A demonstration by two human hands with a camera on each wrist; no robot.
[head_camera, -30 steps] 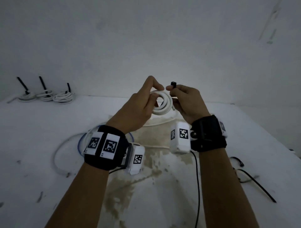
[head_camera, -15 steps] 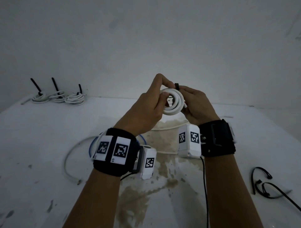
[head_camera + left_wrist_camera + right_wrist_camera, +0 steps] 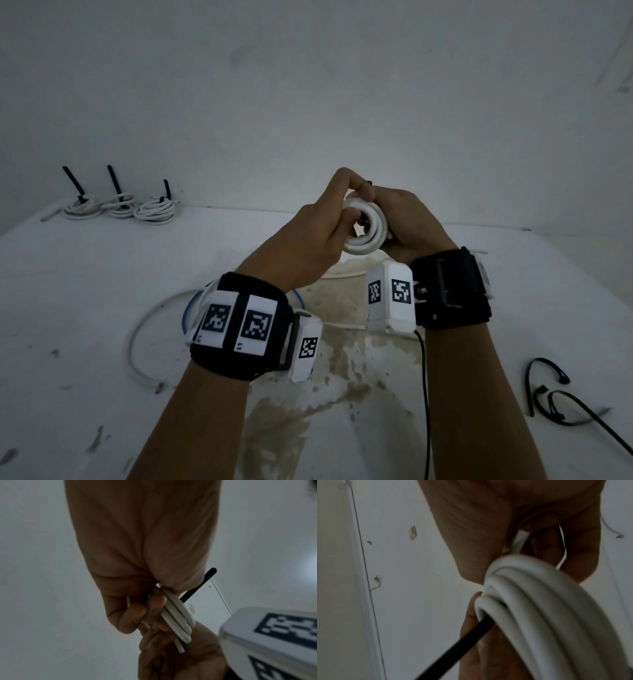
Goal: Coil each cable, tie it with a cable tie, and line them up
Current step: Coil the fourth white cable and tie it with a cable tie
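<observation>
A small white cable coil is held up in front of me between both hands. My left hand pinches its upper left side, fingers curled through and over the loops. My right hand grips the coil from the right. A black cable tie passes through the coil and sticks out beyond it; its strap runs under the loops in the right wrist view. Three tied white coils with upright black tie tails sit in a row at the table's far left.
A loose white cable and a blue cable lie on the white table behind my left wrist. Loose black cable ties lie at the right. A brownish stain covers the table's middle. A wall rises behind.
The hands closed together around the coil. The tie's black head, earlier held above the right fingertips, is now mostly hidden between the two hands. The view shifted, showing more of the table's right side.
</observation>
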